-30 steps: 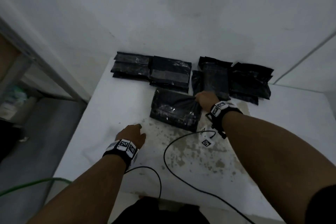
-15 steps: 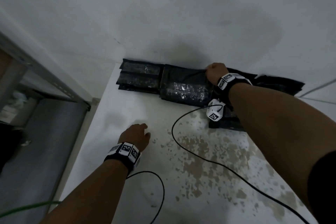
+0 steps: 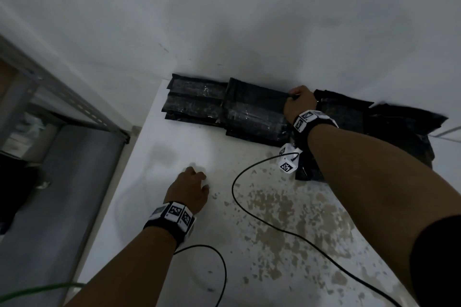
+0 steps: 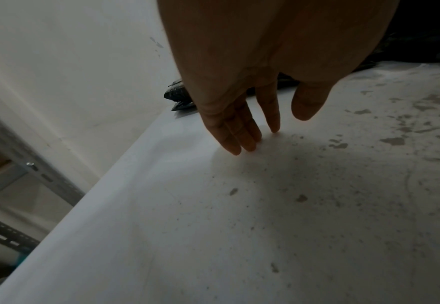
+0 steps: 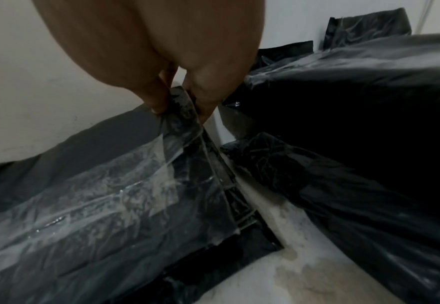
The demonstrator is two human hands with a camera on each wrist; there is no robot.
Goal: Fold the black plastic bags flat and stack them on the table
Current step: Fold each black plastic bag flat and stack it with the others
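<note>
A folded black plastic bag (image 3: 254,109) lies on top of the middle stack at the table's far edge by the wall. My right hand (image 3: 298,103) pinches its far right corner (image 5: 182,107) between thumb and fingers. A second stack of folded bags (image 3: 193,99) lies to its left. Loose, unfolded black bags (image 3: 389,129) lie heaped to the right, partly behind my right forearm. My left hand (image 3: 190,188) rests with straight fingers (image 4: 242,135) touching the white table (image 4: 213,226), holding nothing.
The table top (image 3: 287,219) is stained brown in the middle and right. Black cables (image 3: 249,209) cross it from both wrists. A grey metal shelf frame (image 3: 64,104) stands left of the table, with floor below. The white wall (image 3: 249,20) runs behind the bags.
My right hand carried the folded bag from the middle of the table back onto the middle stack by the wall. The left hand stayed on the table.
</note>
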